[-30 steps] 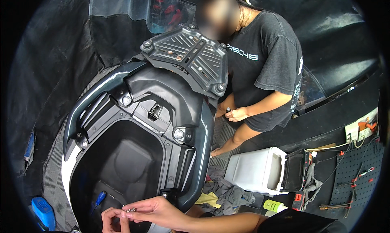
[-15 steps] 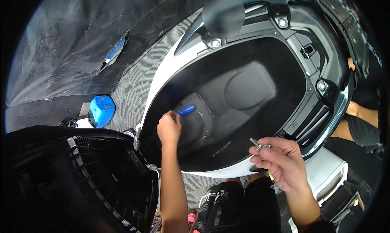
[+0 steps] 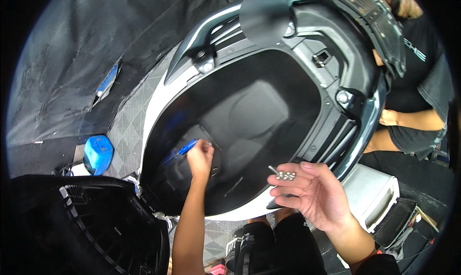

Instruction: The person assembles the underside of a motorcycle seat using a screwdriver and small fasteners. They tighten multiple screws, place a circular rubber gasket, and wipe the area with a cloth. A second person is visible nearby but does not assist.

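Note:
Inside the scooter's black under-seat storage bin point(image 3: 259, 179), my left hand point(image 3: 199, 159) has its fingers pinched together over the floor. A small bright bit shows at its fingertips, too small to name. Just left of that hand lies a blue-handled tool point(image 3: 188, 146) that looks like a screwdriver. A few small metal pieces point(image 3: 214, 171) lie on the bin floor near the wrist. Over the bin's near right rim, my right hand point(image 3: 319, 198) is turned palm up with its fingers stretched out. Several silver screws point(image 3: 286, 176) rest on those fingers, one longer than the others.
The raised black seat point(image 3: 110, 227) stands at lower left. A blue jug point(image 3: 98, 154) is on the tiled floor beyond it. A white box point(image 3: 370, 193) stands at right, beside a black open case point(image 3: 394, 222). Another person point(image 3: 413, 116) is close at the scooter's far right.
My left hand has shifted to the right side of the blue-handled tool. My right hand has opened out, showing more screws. The whole view has shifted, and more of the other person shows.

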Action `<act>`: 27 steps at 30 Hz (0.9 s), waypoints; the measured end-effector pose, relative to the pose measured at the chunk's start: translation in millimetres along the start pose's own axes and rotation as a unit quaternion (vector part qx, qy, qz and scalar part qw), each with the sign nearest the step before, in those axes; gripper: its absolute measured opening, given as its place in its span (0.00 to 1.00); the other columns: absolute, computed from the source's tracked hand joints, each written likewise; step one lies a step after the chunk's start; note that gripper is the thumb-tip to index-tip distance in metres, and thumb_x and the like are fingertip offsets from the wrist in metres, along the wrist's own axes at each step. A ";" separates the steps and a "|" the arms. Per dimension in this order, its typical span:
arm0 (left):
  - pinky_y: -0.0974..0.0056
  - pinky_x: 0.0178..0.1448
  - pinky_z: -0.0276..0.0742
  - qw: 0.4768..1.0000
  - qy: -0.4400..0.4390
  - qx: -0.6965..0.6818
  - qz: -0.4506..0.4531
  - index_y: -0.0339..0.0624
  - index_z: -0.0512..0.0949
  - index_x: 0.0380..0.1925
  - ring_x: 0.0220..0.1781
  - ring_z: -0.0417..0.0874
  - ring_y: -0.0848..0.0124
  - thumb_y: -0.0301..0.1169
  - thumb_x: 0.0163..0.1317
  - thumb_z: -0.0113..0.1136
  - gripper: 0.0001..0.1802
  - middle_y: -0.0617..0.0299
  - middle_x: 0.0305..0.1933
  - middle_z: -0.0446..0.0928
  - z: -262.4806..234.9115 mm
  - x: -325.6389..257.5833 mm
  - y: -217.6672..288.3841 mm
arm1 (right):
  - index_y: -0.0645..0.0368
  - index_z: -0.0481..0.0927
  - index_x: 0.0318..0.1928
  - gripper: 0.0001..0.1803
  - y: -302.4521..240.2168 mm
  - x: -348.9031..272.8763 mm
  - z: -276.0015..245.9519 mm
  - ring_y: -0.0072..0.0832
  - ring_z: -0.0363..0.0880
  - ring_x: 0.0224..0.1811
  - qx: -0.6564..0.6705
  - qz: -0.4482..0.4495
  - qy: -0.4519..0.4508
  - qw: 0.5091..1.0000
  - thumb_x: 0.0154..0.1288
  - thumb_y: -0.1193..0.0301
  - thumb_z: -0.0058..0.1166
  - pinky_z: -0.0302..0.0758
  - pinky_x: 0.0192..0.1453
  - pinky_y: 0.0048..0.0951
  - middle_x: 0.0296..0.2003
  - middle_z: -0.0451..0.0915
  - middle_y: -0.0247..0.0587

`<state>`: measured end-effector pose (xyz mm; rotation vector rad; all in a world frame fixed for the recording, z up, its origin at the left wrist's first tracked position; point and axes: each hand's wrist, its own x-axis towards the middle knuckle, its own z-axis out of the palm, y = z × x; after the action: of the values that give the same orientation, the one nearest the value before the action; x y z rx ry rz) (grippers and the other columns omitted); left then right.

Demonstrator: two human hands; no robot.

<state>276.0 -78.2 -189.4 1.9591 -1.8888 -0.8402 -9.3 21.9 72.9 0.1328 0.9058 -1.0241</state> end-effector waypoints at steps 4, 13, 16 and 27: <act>0.69 0.45 0.82 0.922 -0.010 -0.387 -0.034 0.32 0.82 0.44 0.39 0.85 0.74 0.19 0.64 0.67 0.09 0.56 0.37 0.86 -78.0 -44.5 130.4 | 0.76 0.76 0.61 0.27 -3.5 -4.7 2.2 0.49 0.88 0.52 -0.023 -0.047 0.016 0.999 0.78 0.62 0.43 0.85 0.62 0.40 0.53 0.82 0.69; 0.69 0.52 0.83 0.867 -0.142 -0.478 0.023 0.28 0.83 0.45 0.44 0.87 0.72 0.13 0.61 0.68 0.11 0.52 0.45 0.86 -123.7 -98.0 233.9 | 0.72 0.80 0.60 0.18 0.1 -7.1 -11.6 0.39 0.87 0.56 -0.116 -0.127 -0.008 0.985 0.79 0.71 0.52 0.83 0.65 0.36 0.55 0.84 0.53; 0.69 0.51 0.82 0.875 -0.142 -0.463 0.025 0.29 0.84 0.44 0.43 0.87 0.72 0.14 0.61 0.70 0.11 0.52 0.44 0.86 -118.6 -100.2 238.1 | 0.70 0.81 0.60 0.17 -1.5 -9.0 -15.5 0.36 0.87 0.55 -0.116 -0.134 -0.002 0.984 0.77 0.73 0.56 0.84 0.64 0.34 0.55 0.85 0.51; 0.69 0.49 0.80 0.872 -0.132 -0.470 0.032 0.30 0.86 0.43 0.40 0.85 0.73 0.13 0.59 0.70 0.11 0.53 0.41 0.86 -122.5 -108.6 242.3 | 0.71 0.82 0.58 0.15 -0.5 -18.5 -10.5 0.32 0.88 0.53 -0.176 -0.176 0.001 0.969 0.74 0.78 0.58 0.84 0.60 0.28 0.50 0.87 0.50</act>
<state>155.9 -17.8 70.3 1.1941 -1.2211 -1.6619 -19.7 39.4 79.3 -0.3357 1.1227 -1.1695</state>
